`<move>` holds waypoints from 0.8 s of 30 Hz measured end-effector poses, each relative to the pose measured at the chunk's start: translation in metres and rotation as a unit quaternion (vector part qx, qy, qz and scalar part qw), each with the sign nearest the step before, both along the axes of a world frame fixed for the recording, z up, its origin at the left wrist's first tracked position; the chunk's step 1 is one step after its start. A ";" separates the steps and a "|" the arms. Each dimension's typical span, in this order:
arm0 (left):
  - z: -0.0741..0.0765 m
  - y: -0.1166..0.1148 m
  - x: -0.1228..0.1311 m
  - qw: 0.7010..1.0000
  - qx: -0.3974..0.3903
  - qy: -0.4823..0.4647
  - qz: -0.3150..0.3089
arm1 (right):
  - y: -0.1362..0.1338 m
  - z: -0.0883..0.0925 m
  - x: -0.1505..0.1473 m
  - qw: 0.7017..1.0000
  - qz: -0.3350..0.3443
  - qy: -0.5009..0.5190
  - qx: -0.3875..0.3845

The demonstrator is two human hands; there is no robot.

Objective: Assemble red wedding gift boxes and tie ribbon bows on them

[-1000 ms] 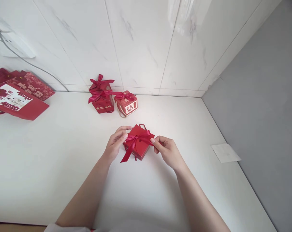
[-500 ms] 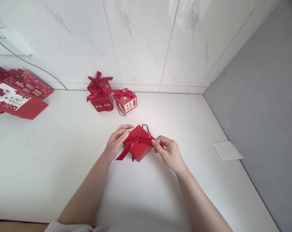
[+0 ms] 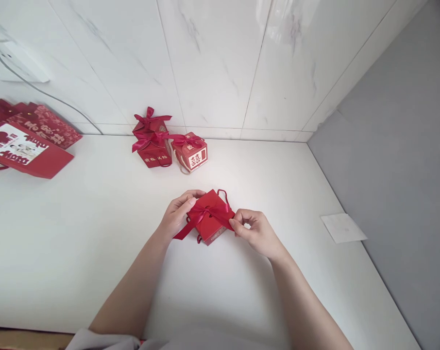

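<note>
A red gift box (image 3: 212, 232) rests on the white tabletop in front of me, turned cornerwise. A dark red satin ribbon (image 3: 207, 212) is tied in a bow on its lid, one tail hanging to the left. Red cord handles (image 3: 223, 195) stick out at the box's sides. My left hand (image 3: 179, 210) is closed round the box's left side, thumb on the lid's edge and fingers partly hidden behind it. At the right, my right hand (image 3: 252, 227) pinches the ribbon's right end between thumb and fingers.
Several finished-looking red boxes with bows (image 3: 152, 146) stand by the tiled wall (image 3: 212, 63), one a small box with a white label (image 3: 197, 158). Red paper bags (image 3: 48, 160) lie at the left under a grey cable (image 3: 59, 99). A white paper (image 3: 343, 228) lies at the right edge.
My right hand has shifted slightly right and down along the ribbon's right tail, now holding it nearer its end. The left hand stays on the box, which has barely moved.
</note>
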State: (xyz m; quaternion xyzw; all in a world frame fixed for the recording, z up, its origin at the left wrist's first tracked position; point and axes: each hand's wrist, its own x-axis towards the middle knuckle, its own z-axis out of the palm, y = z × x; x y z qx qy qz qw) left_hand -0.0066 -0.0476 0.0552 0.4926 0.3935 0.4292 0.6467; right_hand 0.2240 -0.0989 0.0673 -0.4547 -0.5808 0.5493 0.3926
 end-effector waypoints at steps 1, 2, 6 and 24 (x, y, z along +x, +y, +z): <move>0.000 0.000 0.000 1.000 -0.004 -0.004 -0.002 | 0.000 0.000 0.001 1.000 0.008 0.000 0.003; 0.000 0.000 0.000 1.000 -0.010 -0.010 -0.002 | 0.000 0.001 0.002 1.000 0.016 0.001 0.006; 0.003 0.000 -0.001 1.000 -0.013 -0.009 0.023 | 0.002 0.001 0.005 0.999 0.045 -0.002 0.027; 0.014 -0.009 -0.005 0.993 0.069 0.092 -0.028 | 0.019 -0.012 0.035 0.994 -0.030 -0.078 -0.074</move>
